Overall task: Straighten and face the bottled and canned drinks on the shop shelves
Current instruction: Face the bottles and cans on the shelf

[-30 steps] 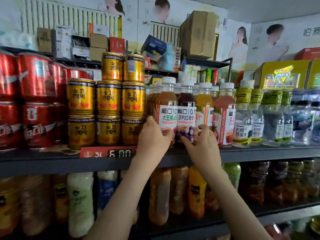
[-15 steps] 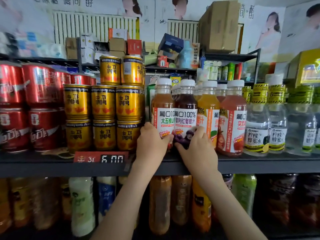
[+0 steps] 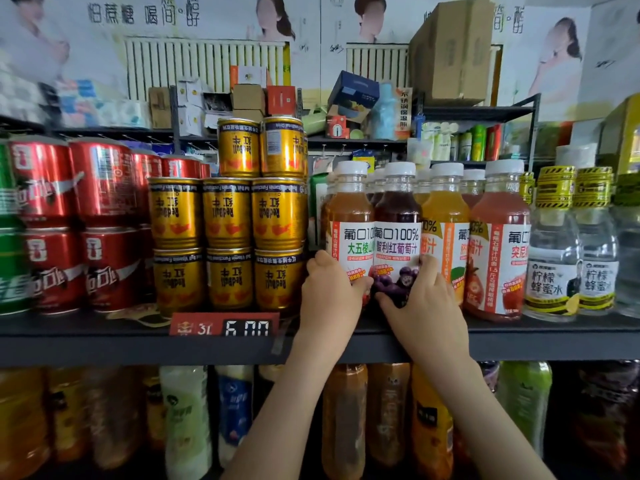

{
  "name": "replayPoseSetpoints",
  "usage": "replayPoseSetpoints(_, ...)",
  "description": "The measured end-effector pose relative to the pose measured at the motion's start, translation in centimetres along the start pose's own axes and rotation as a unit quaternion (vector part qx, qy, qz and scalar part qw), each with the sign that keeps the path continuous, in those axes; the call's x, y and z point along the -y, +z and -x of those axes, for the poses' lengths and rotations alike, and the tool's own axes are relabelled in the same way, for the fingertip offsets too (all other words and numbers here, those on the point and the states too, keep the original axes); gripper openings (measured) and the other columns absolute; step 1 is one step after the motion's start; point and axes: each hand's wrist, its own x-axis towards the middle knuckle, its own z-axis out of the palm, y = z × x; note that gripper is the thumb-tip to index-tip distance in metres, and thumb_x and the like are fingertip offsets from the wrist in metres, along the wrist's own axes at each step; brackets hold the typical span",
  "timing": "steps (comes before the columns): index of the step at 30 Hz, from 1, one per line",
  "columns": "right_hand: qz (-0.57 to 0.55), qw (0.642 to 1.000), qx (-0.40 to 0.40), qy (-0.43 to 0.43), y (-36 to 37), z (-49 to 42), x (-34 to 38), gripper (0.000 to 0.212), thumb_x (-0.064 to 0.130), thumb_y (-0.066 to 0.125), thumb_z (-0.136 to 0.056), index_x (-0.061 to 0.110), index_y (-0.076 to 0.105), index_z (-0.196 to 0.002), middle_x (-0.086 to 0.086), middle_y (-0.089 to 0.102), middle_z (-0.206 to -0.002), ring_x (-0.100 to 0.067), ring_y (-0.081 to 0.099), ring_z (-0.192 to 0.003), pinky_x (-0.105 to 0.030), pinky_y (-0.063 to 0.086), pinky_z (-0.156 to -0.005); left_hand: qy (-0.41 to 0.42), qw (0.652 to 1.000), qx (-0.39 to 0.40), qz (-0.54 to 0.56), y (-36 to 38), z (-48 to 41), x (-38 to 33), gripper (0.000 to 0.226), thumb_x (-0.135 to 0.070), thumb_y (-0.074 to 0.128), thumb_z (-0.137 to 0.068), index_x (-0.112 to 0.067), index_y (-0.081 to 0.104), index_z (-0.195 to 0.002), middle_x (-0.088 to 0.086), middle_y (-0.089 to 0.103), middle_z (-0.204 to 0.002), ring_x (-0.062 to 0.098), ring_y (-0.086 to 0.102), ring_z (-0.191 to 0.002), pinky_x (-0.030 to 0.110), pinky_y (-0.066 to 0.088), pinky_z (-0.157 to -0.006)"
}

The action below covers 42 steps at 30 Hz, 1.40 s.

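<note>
Head view, left hand (image 3: 329, 292): curled round the lower left side of the amber juice bottle (image 3: 349, 216), with the thumb lying on the label front.
Head view, right hand (image 3: 420, 306): wrapped round the base of the dark grape juice bottle (image 3: 398, 216). The thumb crosses the lower front and the fingers (image 3: 429, 266) sit in the gap next to the orange juice bottle (image 3: 445, 209).
Where the bottles are: both held bottles stand upright and touching at the front edge of the upper shelf (image 3: 138, 344), white caps up and labels facing out.
Neighbours: stacked gold cans (image 3: 228, 213) just to the left, with red cans (image 3: 100, 188) beyond them. A red juice bottle (image 3: 498, 220) and lemon-honey water bottles (image 3: 552, 254) stand to the right.
Shelf edge: a red price tag (image 3: 225, 325) sits below the gold cans.
Change since a second ago: the right hand was against the orange bottle and now grips the grape bottle low down. The left hand is lower on its bottle.
Change since half a second ago: hands and bottles are much the same, and the row sits further right in view.
</note>
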Motion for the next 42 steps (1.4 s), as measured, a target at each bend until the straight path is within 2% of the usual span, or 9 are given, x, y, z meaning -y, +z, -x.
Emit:
replayPoseSetpoints(12, -0.021, 0.999, 0.007, -0.028, -1.5, -0.1, -0.5, 0.064, 0.036, 0.064, -0.086, 0.012, 0.032, -0.136, -0.007, 0.052, -0.124, -0.025, 0.049, -0.115, -0.029, 0.043, -0.086, 0.004, 0.999, -0.004, 0.034, 0.4, 0.5, 0.2, 0.072, -0.039, 0.072, -0.079, -0.008, 0.033, -0.131, 0.008, 0.045, -0.128, 0.022, 0.049, -0.117, 0.029, 0.047, -0.087)
replayPoseSetpoints(16, -0.016, 0.997, -0.04, -0.067, -3.0, -0.2, -2.1, 0.055, 0.026, 0.064, -0.088, 0.005, 0.04, -0.133, -0.012, 0.053, -0.123, -0.029, 0.049, -0.115, -0.036, 0.043, -0.091, 0.067, 0.991, -0.111, -0.027, 1.6, 2.8, -2.1, 0.084, -0.037, 0.07, -0.081, -0.008, 0.021, -0.142, 0.011, 0.029, -0.14, 0.026, 0.032, -0.127, 0.034, 0.038, -0.102)
replayPoseSetpoints(20, 0.004, 0.982, -0.157, -0.1, -4.5, -0.8, -5.6, 0.051, 0.005, 0.071, -0.078, -0.005, 0.048, -0.122, -0.021, 0.055, -0.105, -0.038, 0.053, -0.097, -0.047, 0.048, -0.082, 0.122, 0.969, -0.196, -0.087, 3.8, 4.0, -4.8, 0.066, -0.028, 0.076, -0.075, -0.007, 0.045, -0.129, 0.018, 0.047, -0.125, 0.033, 0.047, -0.114, 0.044, 0.049, -0.092)
replayPoseSetpoints(24, -0.015, 0.982, -0.181, -0.061, -6.1, -1.7, -9.1, 0.055, 0.01, 0.07, -0.078, -0.007, 0.045, -0.124, -0.023, 0.053, -0.106, -0.038, 0.048, -0.099, -0.043, 0.041, -0.084, 0.117, 0.985, -0.118, -0.034, 6.1, 4.4, -7.3, 0.049, -0.028, 0.062, -0.087, -0.01, 0.045, -0.129, 0.012, 0.045, -0.125, 0.028, 0.043, -0.118, 0.037, 0.043, -0.096)
replayPoseSetpoints(27, -0.028, 0.985, -0.149, -0.076, -6.3, -2.3, -10.8, 0.059, 0.016, 0.072, -0.078, -0.006, 0.045, -0.126, -0.021, 0.053, -0.109, -0.035, 0.048, -0.103, -0.037, 0.037, -0.087, 0.156, 0.98, -0.121, -0.029, 7.1, 3.9, -8.7, 0.046, -0.025, 0.061, -0.089, -0.014, 0.047, -0.132, 0.008, 0.048, -0.126, 0.025, 0.042, -0.119, 0.037, 0.039, -0.101)
replayPoseSetpoints(31, -0.061, 0.984, -0.125, -0.108, -6.9, -2.9, -12.2, 0.055, 0.016, 0.071, -0.079, -0.002, 0.046, -0.125, -0.017, 0.053, -0.108, -0.034, 0.049, -0.104, -0.036, 0.037, -0.088, 0.203, 0.966, -0.132, -0.09, 6.2, 1.3, -10.6, 0.053, -0.029, 0.052, -0.094, -0.02, 0.035, -0.143, -0.002, 0.046, -0.141, 0.022, 0.03, -0.13, 0.039, 0.019, -0.106)
replayPoseSetpoints(35, -0.084, 0.981, -0.105, -0.142, -7.4, -3.8, -13.1, 0.053, 0.011, 0.07, -0.079, 0.001, 0.047, -0.125, -0.015, 0.052, -0.109, -0.03, 0.046, -0.105, -0.029, 0.033, -0.088, 0.155, 0.972, -0.044, -0.172, 3.9, -2.9, -13.4, 0.056, -0.032, 0.043, -0.097, -0.019, 0.022, -0.147, -0.001, 0.053, -0.132, 0.02, 0.021, -0.138, 0.046, -0.002, -0.11)
replayPoseSetpoints(39, -0.106, 0.976, -0.102, -0.16, -8.0, -4.8, -13.0, 0.052, 0.013, 0.069, -0.081, 0.002, 0.046, -0.126, -0.013, 0.052, -0.108, -0.028, 0.046, -0.102, -0.029, 0.034, -0.088, 0.13, 0.97, -0.003, -0.206, 2.5, -5.8, -15.8, 0.051, -0.034, 0.037, -0.1, -0.01, 0.026, -0.145, 0.003, 0.056, -0.112, 0.023, 0.033, -0.131, 0.043, 0.007, -0.11)
replayPoseSetpoints(42, -0.124, 0.975, -0.08, -0.165, -8.4, -5.9, -12.5, 0.055, 0.018, 0.068, -0.084, 0.004, 0.043, -0.131, -0.011, 0.051, -0.115, -0.026, 0.045, -0.108, -0.029, 0.034, -0.093, 0.12, 0.971, 0.002, -0.208, 2.6, -6.7, -16.4, 0.054, -0.041, 0.038, -0.099, -0.01, 0.031, -0.142, 0.005, 0.059, -0.112, 0.024, 0.036, -0.13, 0.043, 0.01, -0.108)
